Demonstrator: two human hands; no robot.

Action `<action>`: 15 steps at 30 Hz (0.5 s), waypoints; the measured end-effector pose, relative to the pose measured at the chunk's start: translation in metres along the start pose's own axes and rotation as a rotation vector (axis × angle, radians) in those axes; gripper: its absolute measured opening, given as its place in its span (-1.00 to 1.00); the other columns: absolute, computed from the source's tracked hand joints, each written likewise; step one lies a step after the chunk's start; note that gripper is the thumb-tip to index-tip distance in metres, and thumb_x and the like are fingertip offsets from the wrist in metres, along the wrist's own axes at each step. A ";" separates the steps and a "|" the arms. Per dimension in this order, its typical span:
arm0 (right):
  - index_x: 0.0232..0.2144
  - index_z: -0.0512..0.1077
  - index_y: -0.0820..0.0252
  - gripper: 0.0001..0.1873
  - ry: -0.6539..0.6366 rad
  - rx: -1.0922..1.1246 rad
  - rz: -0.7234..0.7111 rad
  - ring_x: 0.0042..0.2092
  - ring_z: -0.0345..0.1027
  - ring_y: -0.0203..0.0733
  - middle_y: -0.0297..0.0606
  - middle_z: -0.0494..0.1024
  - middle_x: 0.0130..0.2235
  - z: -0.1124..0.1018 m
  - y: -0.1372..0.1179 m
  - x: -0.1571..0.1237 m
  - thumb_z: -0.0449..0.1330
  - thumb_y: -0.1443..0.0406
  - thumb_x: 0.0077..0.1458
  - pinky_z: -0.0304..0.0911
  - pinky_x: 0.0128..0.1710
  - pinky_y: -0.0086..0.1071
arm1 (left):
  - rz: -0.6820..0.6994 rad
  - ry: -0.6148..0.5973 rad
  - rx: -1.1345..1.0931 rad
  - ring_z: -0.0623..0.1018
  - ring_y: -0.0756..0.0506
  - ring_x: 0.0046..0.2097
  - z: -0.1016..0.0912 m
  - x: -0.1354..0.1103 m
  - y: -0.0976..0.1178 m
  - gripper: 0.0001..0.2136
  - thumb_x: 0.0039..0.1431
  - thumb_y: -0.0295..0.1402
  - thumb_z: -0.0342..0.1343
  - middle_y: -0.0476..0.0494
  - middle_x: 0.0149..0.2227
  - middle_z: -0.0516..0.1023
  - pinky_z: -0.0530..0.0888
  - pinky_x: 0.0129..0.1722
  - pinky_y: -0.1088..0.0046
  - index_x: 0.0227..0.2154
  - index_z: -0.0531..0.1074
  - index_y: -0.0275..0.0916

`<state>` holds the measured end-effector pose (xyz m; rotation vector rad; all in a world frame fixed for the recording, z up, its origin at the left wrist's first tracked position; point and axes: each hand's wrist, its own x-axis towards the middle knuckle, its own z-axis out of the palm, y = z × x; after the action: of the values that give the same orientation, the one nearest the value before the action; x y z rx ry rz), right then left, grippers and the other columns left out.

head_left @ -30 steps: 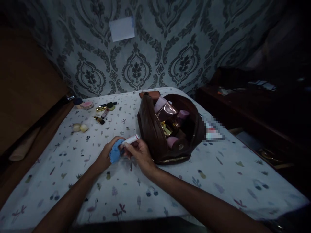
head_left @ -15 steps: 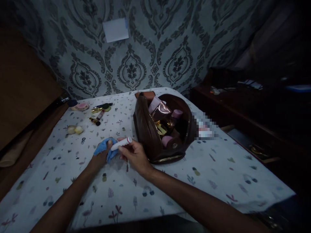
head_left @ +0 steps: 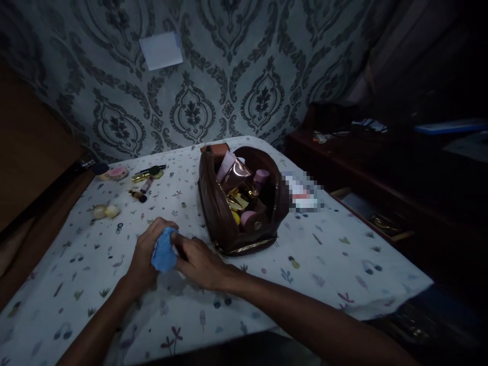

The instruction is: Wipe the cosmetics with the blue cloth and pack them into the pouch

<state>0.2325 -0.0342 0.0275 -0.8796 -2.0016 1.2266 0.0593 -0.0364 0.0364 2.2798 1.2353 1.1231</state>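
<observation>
A crumpled blue cloth (head_left: pixel 164 252) is bunched in my left hand (head_left: pixel 144 254), whose fingers are wrapped round it. My right hand (head_left: pixel 200 262) is closed against the cloth's right side, with thumb and fingers pressed together. The white tube with a red ring, clear to see a moment ago, is now hidden between the cloth and my fingers. Just behind my right hand stands an open brown bag (head_left: pixel 217 213). Inside it are a shiny rose-gold packet (head_left: pixel 236 174), a pink-capped item (head_left: pixel 261 176) and gold and yellow pieces.
Several cosmetics lie at the table's far left: a pink round compact (head_left: pixel 118 173), a gold tube (head_left: pixel 141 177), a small dark-capped bottle (head_left: pixel 137 195) and a pale yellowish item (head_left: pixel 104 211). A patterned cloth covers the table (head_left: pixel 305 284). An open drawer (head_left: pixel 375 216) is at right.
Both hands have turned the cloth and closed in around it, covering the white tube. My left hand has rolled over with its back upward. The view has shifted slightly to the right.
</observation>
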 end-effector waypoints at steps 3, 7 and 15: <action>-0.41 0.34 0.18 -0.87 0.059 0.067 0.008 -0.40 0.18 -0.31 -0.46 0.25 -0.50 -0.002 -0.004 -0.004 0.19 0.33 0.20 0.00 -0.39 -0.43 | -0.060 0.047 -0.001 0.43 -0.04 -0.39 -0.004 0.005 0.010 -0.81 0.31 -0.23 0.01 0.00 -0.42 0.41 0.37 -0.40 0.47 -0.39 0.34 -0.19; -0.06 0.40 0.18 -0.68 0.117 0.182 -0.034 -0.41 0.21 -0.34 -0.49 0.31 -0.43 -0.005 -0.013 -0.016 0.26 0.35 0.11 0.05 -0.41 -0.47 | -0.203 0.210 0.038 0.40 -0.02 -0.49 -0.008 0.015 0.021 -0.70 0.31 -0.14 -0.02 0.03 -0.53 0.39 0.36 -0.52 0.49 -0.48 0.33 -0.18; -0.28 0.39 0.15 -0.88 0.423 0.340 -0.177 -0.44 0.26 -0.37 -0.43 0.40 -0.40 -0.035 -0.040 -0.056 0.26 0.29 0.13 0.17 -0.44 -0.50 | -0.410 0.353 0.058 0.36 0.00 -0.66 0.005 0.026 0.057 -0.52 0.26 0.11 -0.03 0.02 -0.65 0.39 0.31 -0.73 0.52 -0.52 0.41 -0.20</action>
<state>0.2834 -0.0750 0.0681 -0.7045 -1.4513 1.1257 0.1033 -0.0482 0.0798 1.7870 1.7867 1.3705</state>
